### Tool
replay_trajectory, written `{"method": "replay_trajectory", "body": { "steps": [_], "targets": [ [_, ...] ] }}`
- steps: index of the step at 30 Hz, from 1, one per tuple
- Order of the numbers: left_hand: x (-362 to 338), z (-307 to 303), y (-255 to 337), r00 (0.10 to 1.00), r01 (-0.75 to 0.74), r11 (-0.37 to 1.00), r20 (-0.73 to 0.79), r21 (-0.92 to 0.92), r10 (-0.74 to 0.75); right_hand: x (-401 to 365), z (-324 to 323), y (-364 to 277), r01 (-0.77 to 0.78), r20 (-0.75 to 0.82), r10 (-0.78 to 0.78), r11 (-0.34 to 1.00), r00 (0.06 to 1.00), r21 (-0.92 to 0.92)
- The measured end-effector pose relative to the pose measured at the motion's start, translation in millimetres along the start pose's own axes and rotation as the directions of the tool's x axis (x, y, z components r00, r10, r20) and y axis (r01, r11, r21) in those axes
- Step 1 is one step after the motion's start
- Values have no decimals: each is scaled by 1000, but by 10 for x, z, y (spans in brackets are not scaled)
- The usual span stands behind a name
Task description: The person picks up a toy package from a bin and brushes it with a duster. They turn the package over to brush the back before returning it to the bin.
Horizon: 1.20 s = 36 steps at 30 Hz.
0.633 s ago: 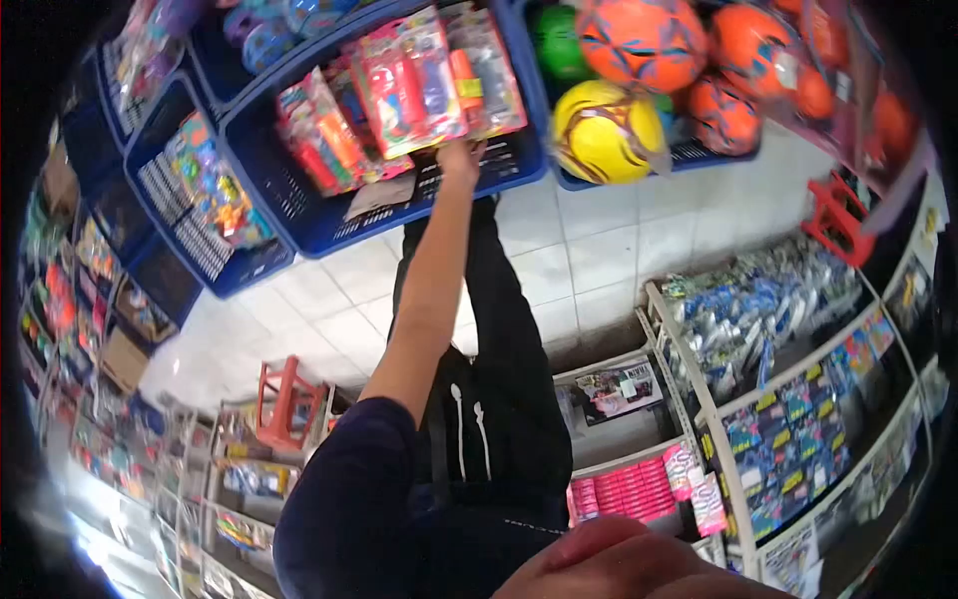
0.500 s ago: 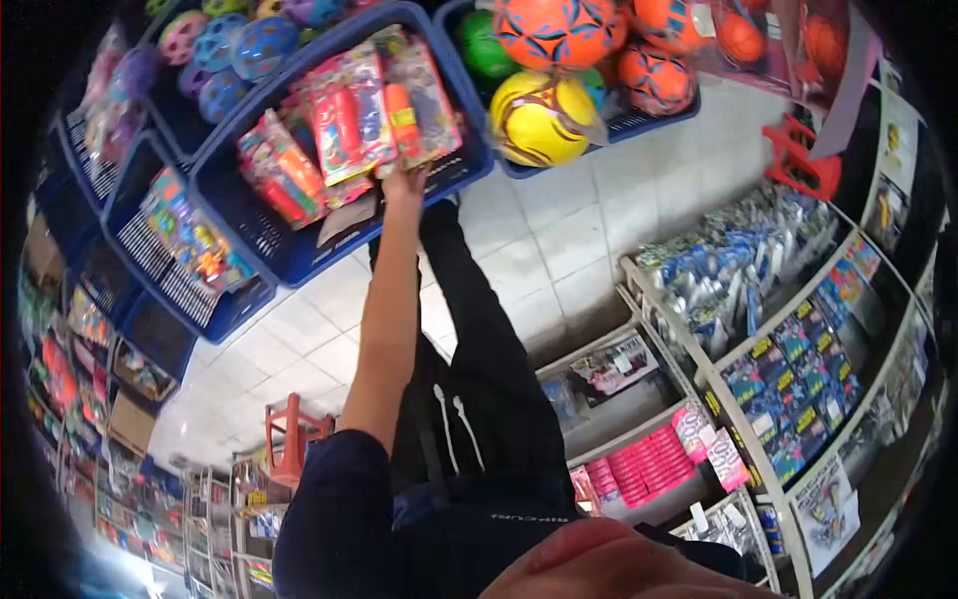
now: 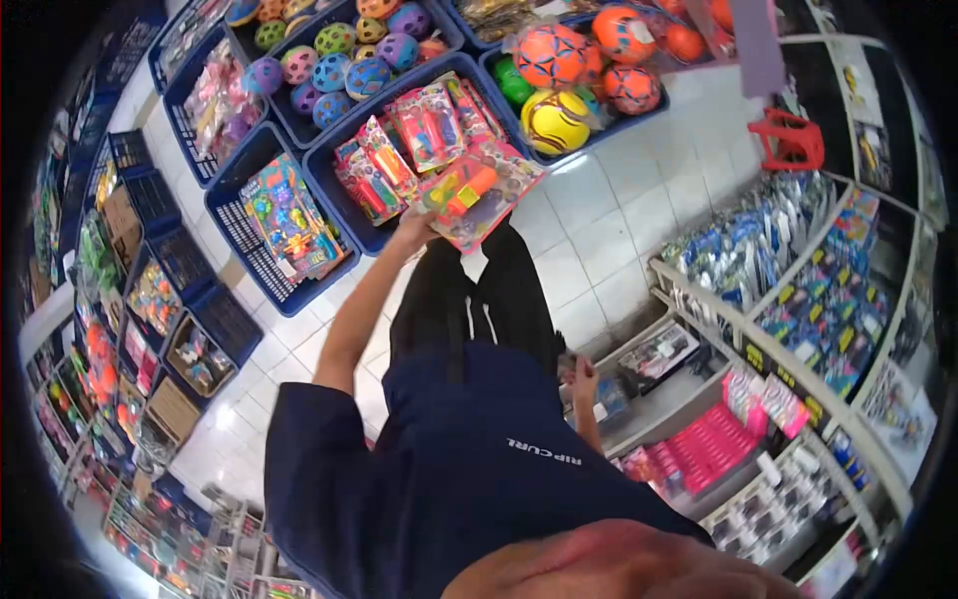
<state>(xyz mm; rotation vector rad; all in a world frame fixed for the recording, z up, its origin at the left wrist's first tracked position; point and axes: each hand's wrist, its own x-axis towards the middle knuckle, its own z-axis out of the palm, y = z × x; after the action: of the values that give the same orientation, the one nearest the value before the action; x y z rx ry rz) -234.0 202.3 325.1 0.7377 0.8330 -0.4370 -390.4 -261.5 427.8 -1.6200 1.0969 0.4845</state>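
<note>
Left hand [image 3: 417, 232] is gripping one blister pack [image 3: 502, 203] with an orange toy [image 3: 473, 188], over the front edge of a blue basket [image 3: 371, 240] of similar packs [image 3: 426, 122], long axis slanting up-right from the hand. Next basket [image 3: 614, 132] has one yellow ball [image 3: 555, 121], one green ball [image 3: 511, 82], several orange balls [image 3: 552, 55]; can't tell if the right hand [image 3: 581, 376] holds anything.

A shop selling toys: blue baskets [image 3: 247, 248] of bright balls [image 3: 556, 121] and packaged toys [image 3: 431, 125], a white tiled floor [image 3: 589, 235], and shelves [image 3: 689, 379] lined with packets [image 3: 709, 439].
</note>
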Motion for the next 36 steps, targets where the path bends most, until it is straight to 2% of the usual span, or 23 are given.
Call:
{"method": "replay_trajectory", "body": {
  "steps": [2,4,7,8,9,10,12,14,16,17,18,19,20,21,23,24,26,28,30,32,33,34,36],
  "targets": [
    [-336,26,144,996,26,1000,81,0,-26,-276,29,-336,-9,-15,9,1000,1000,28],
    [-560,128,278,973,74,996,214,48,-83,-426,13,-333,212,64,-217,974,974,81],
    [-836,761,456,950,89,975,277,202,-144,-683,218,-438,225,-103,-205,943,973,246],
    [-878,1018,474,945,12,951,306,310,-112,-858,272,-638,245,-133,-214,921,968,302],
    [-861,1251,521,932,-89,895,353,438,-80,-960,282,-736,276,-78,-265,917,961,288],
    [-926,1585,444,930,-162,932,365,324,35,-966,354,-805,327,-46,-329,893,943,310],
    [-970,1995,342,828,-172,951,561,256,-2,-962,387,-895,421,-140,-404,783,904,459],
    [-1227,2310,178,845,-127,939,531,321,-67,-1024,330,-1119,360,-105,-397,649,912,670],
    [-1491,2680,247,838,-29,934,518,357,-172,-1336,344,-1506,394,-206,-361,593,909,702],
    [-1646,2845,80,791,-70,931,589,358,-167,-1365,226,-1453,441,-269,-374,518,887,733],
    [-1751,2988,-137,736,-116,928,658,354,-159,-1346,58,-1371,472,-257,-478,410,840,780],
    [-1776,3060,-365,760,-116,915,628,387,-169,-1429,-95,-1367,527,-332,-477,367,814,766],
    [-1961,3216,-523,754,-189,900,646,392,-123,-1483,-185,-1381,578,-392,-484,330,782,746],
    [-1997,3281,-658,718,-163,892,671,421,-186,-1456,-219,-1318,589,-412,-485,298,771,751],
    [-2106,3408,-1019,645,-115,893,716,436,-266,-1462,-534,-1103,602,-527,-314,563,789,566],
    [-2104,3450,-1215,646,-161,858,709,489,-283,-1457,-647,-1072,739,-663,-371,512,650,439],
    [-2093,3559,-1468,577,-102,844,723,526,-380,-1412,-918,-879,713,-608,-372,360,701,602],
    [-2186,3740,-1558,547,-136,831,740,539,-391,-1544,-1183,-892,631,-553,-307,317,775,708],
    [-2162,3933,-1541,466,-108,819,756,563,-459,-1639,-1399,-919,655,-599,-267,317,755,686],
    [-2101,4176,-1488,363,-144,815,796,562,-485,-1599,-1582,-780,593,-562,-240,525,791,610],
    [-1993,4345,-1471,354,-193,809,808,555,-470,-1508,-1587,-745,660,-635,-222,420,740,623],
    [-1878,4526,-1513,347,-231,803,818,549,-459,-1487,-1653,-675,664,-665,-164,409,728,626],
    [-1894,5054,-1514,382,-349,741,809,574,-447,-1450,-1824,-729,607,-576,-249,532,779,591]
  ]
}}
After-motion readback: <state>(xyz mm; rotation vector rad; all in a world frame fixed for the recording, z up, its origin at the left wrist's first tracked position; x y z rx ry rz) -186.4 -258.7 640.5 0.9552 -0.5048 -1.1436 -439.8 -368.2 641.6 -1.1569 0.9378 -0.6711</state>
